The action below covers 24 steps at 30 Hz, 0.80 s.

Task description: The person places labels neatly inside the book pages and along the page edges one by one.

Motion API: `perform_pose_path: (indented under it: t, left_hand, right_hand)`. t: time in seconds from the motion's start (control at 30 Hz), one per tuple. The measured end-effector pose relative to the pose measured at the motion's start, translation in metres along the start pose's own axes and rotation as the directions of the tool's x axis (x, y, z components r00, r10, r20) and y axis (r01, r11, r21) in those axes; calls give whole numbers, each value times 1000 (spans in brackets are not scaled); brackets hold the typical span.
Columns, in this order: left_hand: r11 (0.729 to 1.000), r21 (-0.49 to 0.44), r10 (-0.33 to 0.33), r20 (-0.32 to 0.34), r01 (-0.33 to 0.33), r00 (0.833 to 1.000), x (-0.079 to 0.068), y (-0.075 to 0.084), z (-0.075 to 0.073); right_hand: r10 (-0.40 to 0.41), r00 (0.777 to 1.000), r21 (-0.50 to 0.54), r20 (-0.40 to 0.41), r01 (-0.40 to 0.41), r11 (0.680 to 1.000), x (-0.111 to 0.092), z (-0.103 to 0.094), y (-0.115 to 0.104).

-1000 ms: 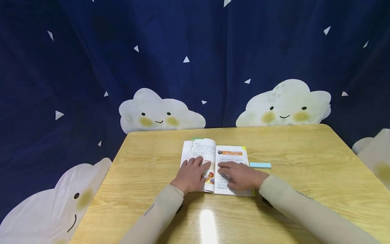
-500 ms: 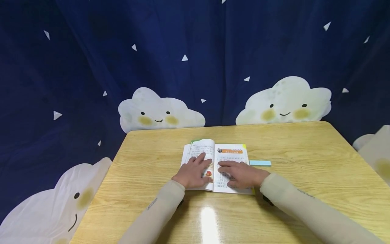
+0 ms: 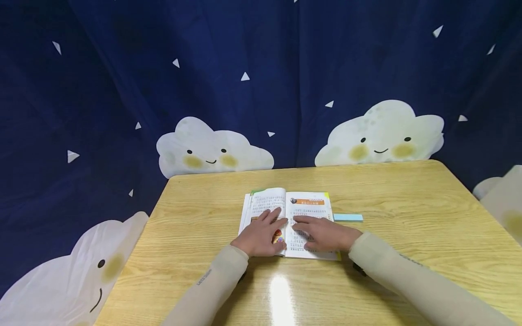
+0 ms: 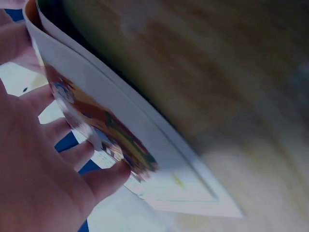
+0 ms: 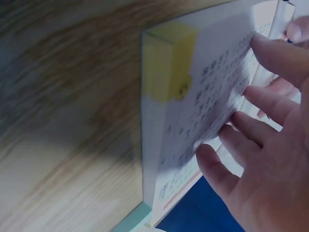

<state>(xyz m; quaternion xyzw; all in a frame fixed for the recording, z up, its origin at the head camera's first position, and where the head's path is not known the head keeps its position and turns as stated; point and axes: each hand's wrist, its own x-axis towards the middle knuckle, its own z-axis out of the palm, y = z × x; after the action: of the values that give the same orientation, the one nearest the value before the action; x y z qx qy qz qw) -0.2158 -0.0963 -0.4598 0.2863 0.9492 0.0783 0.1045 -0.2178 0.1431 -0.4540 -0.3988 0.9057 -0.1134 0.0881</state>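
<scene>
An open book (image 3: 306, 206) lies on the wooden table, its left page (image 3: 269, 199) printed with text and coloured pictures, its right page headed by an orange banner. My left hand (image 3: 261, 235) rests spread on the left page, fingertips close to the spine. In the left wrist view the thumb and fingers (image 4: 108, 181) touch the pictured page, which bows up slightly. On the right page rests my right hand (image 3: 324, 232), its fingers pointing to the spine. The right wrist view shows its fingertips on the printed text, near a yellow page corner (image 5: 169, 63).
A light blue strip (image 3: 348, 218) lies on the table just right of the book and meets its edge. The wooden table (image 3: 195, 208) reaches back to a dark blue curtain (image 3: 228, 36) with white clouds.
My left hand has slid slightly right across the left page, towards the spine. The right hand stays on the right page, and the head view has shifted a little.
</scene>
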Motion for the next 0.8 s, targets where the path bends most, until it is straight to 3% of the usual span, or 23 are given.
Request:
perform_pose_path:
  t: [0.27, 0.47, 0.57, 0.67, 0.8]
  left_hand:
    - [1000, -8, 3, 4, -3, 1000, -2, -5, 0]
    - [999, 42, -28, 11, 28, 1000, 1, 2, -4]
    - [998, 48, -50, 13, 49, 999, 1, 2, -3]
    - [999, 21, -47, 9, 47, 999, 0, 1, -2]
    - [994, -103, 18, -50, -23, 999, -3, -10, 3]
  right_hand:
    - [9, 999, -17, -40, -10, 1000, -6, 2, 5]
    - [-18, 988, -109, -151, 2, 994, -11, 3, 8]
    - [-9, 984, -108, -180, -10, 994, -13, 3, 7]
    - [20, 984, -86, -180, -36, 996, -16, 4, 6]
    - [35, 982, -45, -184, -44, 998, -18, 10, 7]
